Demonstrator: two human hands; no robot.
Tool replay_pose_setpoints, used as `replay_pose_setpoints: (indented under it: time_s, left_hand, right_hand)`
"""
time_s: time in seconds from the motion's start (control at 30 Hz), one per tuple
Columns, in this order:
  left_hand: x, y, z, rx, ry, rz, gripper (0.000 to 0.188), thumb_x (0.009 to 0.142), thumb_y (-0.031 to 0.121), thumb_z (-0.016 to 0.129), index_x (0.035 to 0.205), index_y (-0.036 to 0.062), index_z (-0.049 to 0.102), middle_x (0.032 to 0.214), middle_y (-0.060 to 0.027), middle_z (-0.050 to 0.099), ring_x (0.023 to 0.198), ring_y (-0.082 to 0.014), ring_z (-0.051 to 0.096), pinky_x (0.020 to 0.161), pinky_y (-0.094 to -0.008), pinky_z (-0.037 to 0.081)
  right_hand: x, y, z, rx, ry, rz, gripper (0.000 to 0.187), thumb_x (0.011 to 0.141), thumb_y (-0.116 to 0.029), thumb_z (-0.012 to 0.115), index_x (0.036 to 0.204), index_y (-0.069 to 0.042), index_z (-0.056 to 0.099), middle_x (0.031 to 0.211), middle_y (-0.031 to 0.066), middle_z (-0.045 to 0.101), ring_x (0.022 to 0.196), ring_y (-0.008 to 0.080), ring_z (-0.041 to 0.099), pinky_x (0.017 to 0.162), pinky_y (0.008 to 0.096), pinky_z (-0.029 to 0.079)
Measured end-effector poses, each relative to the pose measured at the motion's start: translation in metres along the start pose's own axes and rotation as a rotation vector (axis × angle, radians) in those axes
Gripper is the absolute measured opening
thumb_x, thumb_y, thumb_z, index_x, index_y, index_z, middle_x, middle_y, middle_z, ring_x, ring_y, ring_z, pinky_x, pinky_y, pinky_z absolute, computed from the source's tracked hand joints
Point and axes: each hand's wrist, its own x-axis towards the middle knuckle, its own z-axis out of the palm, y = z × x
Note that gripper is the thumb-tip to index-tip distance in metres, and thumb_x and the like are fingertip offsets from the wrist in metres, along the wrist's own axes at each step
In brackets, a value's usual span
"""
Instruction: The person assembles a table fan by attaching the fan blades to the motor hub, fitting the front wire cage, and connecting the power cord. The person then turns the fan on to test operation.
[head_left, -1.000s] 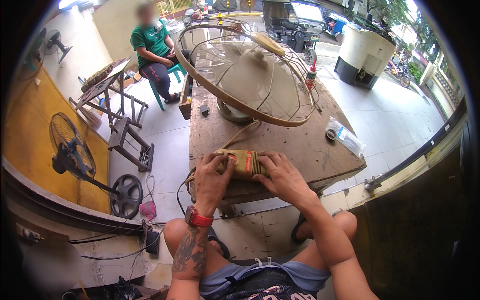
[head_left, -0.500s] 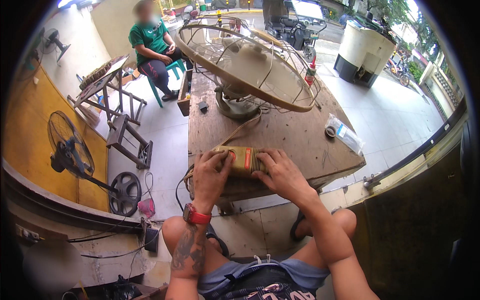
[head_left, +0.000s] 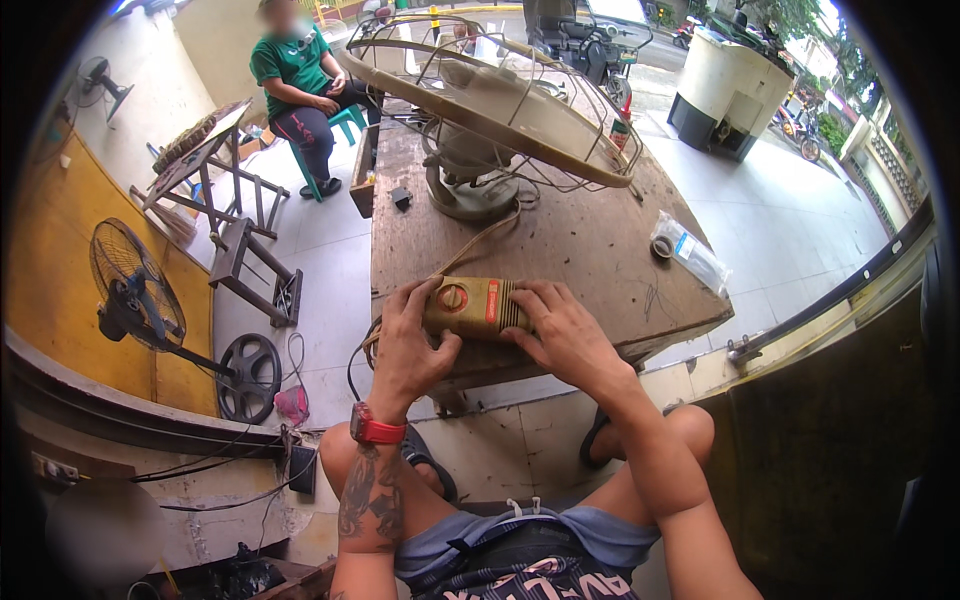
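Observation:
A gold-brown fan control box (head_left: 474,305) with a round dial, a red label and ribs at one end rests at the near edge of the wooden table (head_left: 590,270). My left hand (head_left: 408,340) grips its left end, thumb on the near side. Around the ribbed right end curl the fingers of my right hand (head_left: 556,325), its thumb also on the near side. From the box a cord (head_left: 468,248) runs back to the large caged metal fan (head_left: 490,100), which stands on a round base on the table.
On the table lie a roll of tape (head_left: 661,246), a plastic packet (head_left: 697,264) and a small dark block (head_left: 401,198); a red-capped bottle (head_left: 621,125) stands farther back. A seated person (head_left: 300,90) is at the far left. A standing fan (head_left: 140,290) is on the left.
My left fingers have moved off the dial to the box's left end, so the dial shows now. My right hand stays at the ribbed end. The view has shifted slightly.

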Motion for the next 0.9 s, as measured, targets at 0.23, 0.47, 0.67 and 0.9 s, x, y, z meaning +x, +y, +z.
replay_pose_setpoints:
  time_s: [0.23, 0.47, 0.67, 0.9]
  left_hand:
    - [0.0, 0.002, 0.004, -0.018, 0.037, -0.06, 0.044, 0.088, 0.015, 0.072, 0.13, 0.0034, 0.068, 0.127, -0.0184, 0.064, 0.118, -0.0361, 0.061, 0.103, -0.0433, 0.051]
    - [0.005, 0.004, 0.014, -0.035, 0.12, -0.13, 0.024, 0.096, 0.023, 0.075, 0.112, 0.0053, 0.079, 0.118, -0.0158, 0.069, 0.115, -0.0346, 0.061, 0.1, -0.0429, 0.049]
    - [0.007, 0.006, 0.012, -0.072, 0.091, -0.143, 0.02, 0.096, 0.019, 0.074, 0.11, 0.0054, 0.079, 0.115, -0.0143, 0.07, 0.113, -0.0337, 0.059, 0.099, -0.0431, 0.048]
    - [0.009, 0.005, 0.009, -0.048, 0.071, -0.093, 0.018, 0.097, 0.013, 0.069, 0.11, 0.0054, 0.079, 0.115, -0.0138, 0.07, 0.112, -0.0346, 0.058, 0.099, -0.0429, 0.048]
  right_hand:
    - [0.0, -0.001, 0.0, -0.017, -0.006, 0.003, 0.048, 0.097, -0.029, 0.072, 0.134, -0.001, 0.058, 0.138, 0.0178, 0.058, 0.127, 0.0373, 0.056, 0.11, 0.045, 0.047]
    - [0.0, 0.0, 0.001, -0.003, -0.009, 0.016, 0.047, 0.097, -0.029, 0.073, 0.133, -0.004, 0.058, 0.14, 0.0163, 0.057, 0.129, 0.0375, 0.055, 0.111, 0.0457, 0.046]
    - [-0.001, 0.0, 0.002, -0.012, 0.02, -0.005, 0.047, 0.097, -0.03, 0.073, 0.133, -0.005, 0.058, 0.139, 0.0159, 0.057, 0.128, 0.0373, 0.055, 0.111, 0.0455, 0.047]
    - [0.0, -0.001, 0.001, 0.009, -0.012, 0.025, 0.047, 0.097, -0.031, 0.073, 0.133, -0.004, 0.058, 0.139, 0.0158, 0.058, 0.129, 0.0371, 0.055, 0.11, 0.0455, 0.047]
